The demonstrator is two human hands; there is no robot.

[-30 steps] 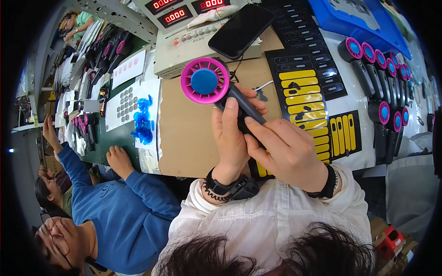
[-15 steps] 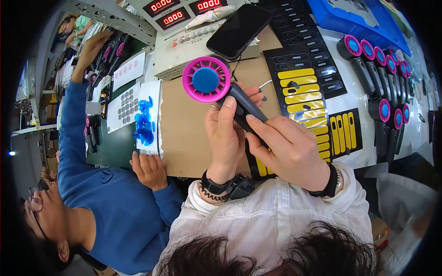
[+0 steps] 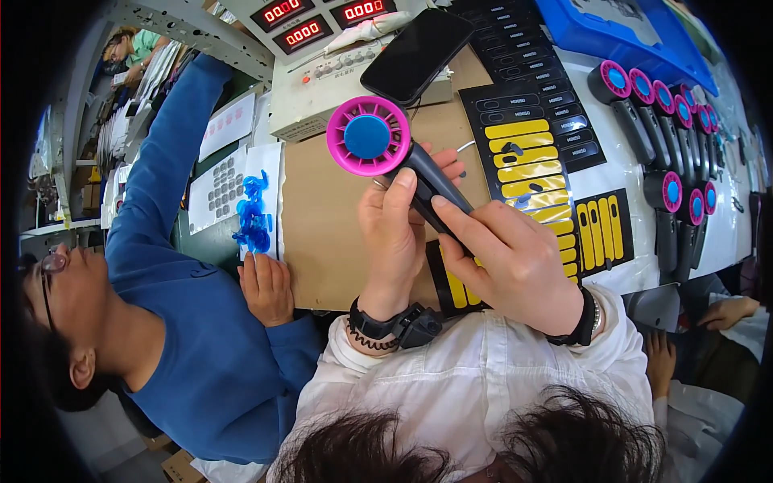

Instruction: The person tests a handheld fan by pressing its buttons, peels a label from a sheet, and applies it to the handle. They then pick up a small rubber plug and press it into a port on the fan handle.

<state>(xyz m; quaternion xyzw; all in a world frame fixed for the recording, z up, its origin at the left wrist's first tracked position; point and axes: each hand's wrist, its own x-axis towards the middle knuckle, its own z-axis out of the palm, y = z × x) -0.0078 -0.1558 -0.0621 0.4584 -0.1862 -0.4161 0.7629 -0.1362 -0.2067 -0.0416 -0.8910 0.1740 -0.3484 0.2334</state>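
A handheld fan (image 3: 368,137) with a pink slotted ring, a blue round centre and a dark grey handle is held up over the brown board (image 3: 314,217). My left hand (image 3: 393,233) wraps round the handle from beneath, its thumb along the near side and fingertips showing beyond. The fingers of my right hand (image 3: 515,262) press on the lower handle, covering its end. What lies under those fingertips is hidden. Beside my right hand is a label sheet (image 3: 503,105) with black backing and yellow strips where labels are gone.
Several similar fans (image 3: 672,189) stand at the right, near a blue bin (image 3: 628,40). A black phone (image 3: 419,52) rests on a box with knobs (image 3: 302,109). Blue film pieces (image 3: 254,217) lie left. A co-worker in a blue sweater (image 3: 217,338) sits close; another person's hands (image 3: 729,312) show at right.
The fan and my hands have shifted slightly right, the grip unchanged. The co-worker's far arm reaches further forward and their head has moved. Another person's hands have come into view at right.
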